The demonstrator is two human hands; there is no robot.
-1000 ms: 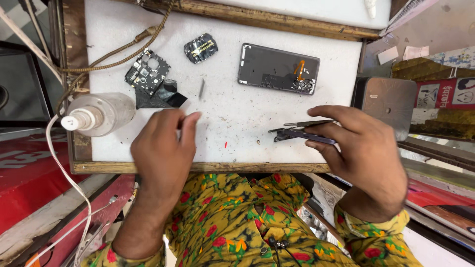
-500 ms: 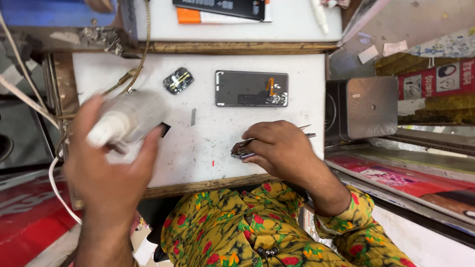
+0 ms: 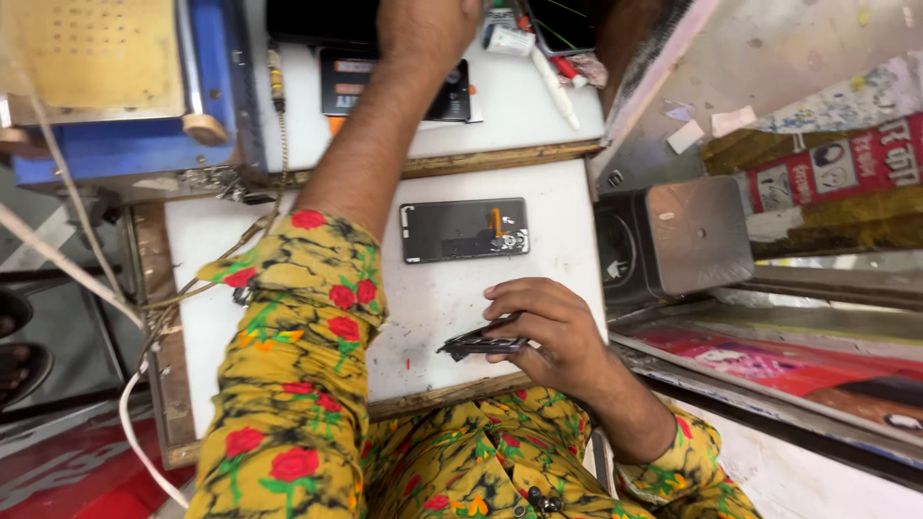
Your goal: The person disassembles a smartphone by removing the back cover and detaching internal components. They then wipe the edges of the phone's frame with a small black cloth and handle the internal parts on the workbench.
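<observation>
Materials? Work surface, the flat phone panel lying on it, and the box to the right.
Work surface: looks like white matte laminate or plastic, scuffed, wood-edged. Phone panel: dark grey, smooth, probably metal or plastic with an orange flex strip. Box: brushed, dull-reflective top, likely metal.

Phone frame (image 3: 464,230) on table (image 3: 538,197) — behind right hand (image 3: 548,332)

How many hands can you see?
2. The left hand reaches up to the far shelf at the top edge, partly cut off. The right hand rests on the white board, holding a dark flat part.
</observation>
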